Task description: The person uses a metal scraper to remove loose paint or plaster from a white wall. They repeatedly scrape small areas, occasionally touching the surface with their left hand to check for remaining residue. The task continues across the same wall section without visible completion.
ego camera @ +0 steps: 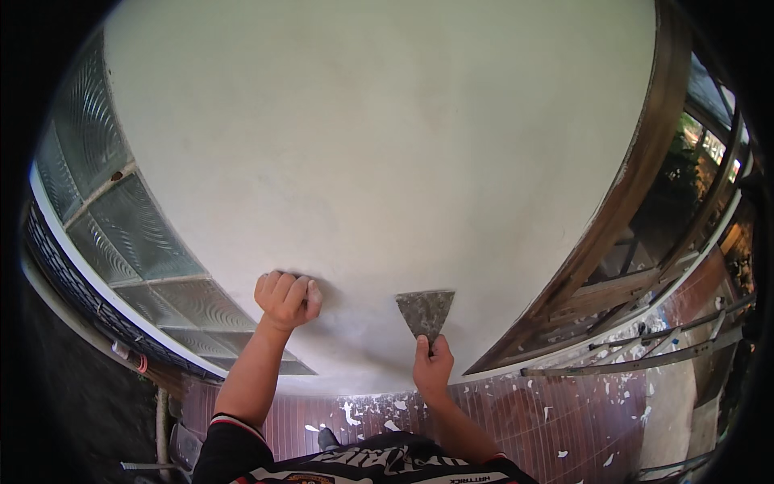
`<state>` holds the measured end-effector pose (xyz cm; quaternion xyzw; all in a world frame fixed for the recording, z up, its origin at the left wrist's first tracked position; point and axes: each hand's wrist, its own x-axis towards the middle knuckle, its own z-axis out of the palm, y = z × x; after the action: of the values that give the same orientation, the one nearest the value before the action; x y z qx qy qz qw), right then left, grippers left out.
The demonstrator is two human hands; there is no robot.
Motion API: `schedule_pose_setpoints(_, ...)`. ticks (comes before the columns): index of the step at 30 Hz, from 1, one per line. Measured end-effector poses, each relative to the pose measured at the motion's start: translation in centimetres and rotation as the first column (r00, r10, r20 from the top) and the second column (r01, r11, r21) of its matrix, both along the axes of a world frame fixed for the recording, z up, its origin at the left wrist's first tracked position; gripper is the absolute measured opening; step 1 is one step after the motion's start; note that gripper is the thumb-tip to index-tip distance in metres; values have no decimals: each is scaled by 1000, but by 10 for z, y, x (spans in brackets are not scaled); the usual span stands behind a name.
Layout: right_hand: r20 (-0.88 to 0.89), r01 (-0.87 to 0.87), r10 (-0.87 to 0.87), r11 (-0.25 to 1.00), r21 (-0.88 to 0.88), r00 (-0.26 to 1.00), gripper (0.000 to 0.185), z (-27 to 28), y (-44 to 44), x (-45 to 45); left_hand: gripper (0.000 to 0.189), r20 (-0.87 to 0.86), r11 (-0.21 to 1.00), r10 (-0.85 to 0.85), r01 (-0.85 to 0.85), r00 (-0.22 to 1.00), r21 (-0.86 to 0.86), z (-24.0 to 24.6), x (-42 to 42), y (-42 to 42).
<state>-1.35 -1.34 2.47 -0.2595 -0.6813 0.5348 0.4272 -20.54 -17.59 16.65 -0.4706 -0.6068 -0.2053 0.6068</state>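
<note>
A pale, smooth wall [375, 181] fills the middle of the view. My left hand [288, 297] is closed in a fist close against the lower part of this wall; no tool shows in it. To its right, my right hand [433, 368] grips the handle of a broad triangular putty knife [426, 310]. The blade points up, its wide edge at the wall surface, and bears whitish residue. Whether the edge presses on the wall cannot be told.
Glass blocks [148, 224] border the wall at left, a brown wooden frame [629, 193] at right. A ladder [653, 357] lies at lower right. White flakes [351, 414] are scattered on the reddish-brown floor [502, 417]. A grey chair [184, 446] stands at lower left.
</note>
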Motion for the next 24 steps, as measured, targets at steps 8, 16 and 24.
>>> schedule_pose_setpoints(8, 1, -1, 1, 1000, -19, 1000, 32, -3, 2, 0, 7, -27, 999, -33, 34, 999, 8, 1, -1, 1)
schedule_pose_setpoints(16, -27, 38, -37, 999, 27, 999, 32, 2, -1, -1, 7, -5, 1000, -26, 26, 1000, -5, -1, 1, 2)
schedule_pose_setpoints(24, 46, 27, -28, 999, 21, 999, 31, 6, 2, -2, 7, -4, 999, -34, 34, 999, 3, 0, 0, 2)
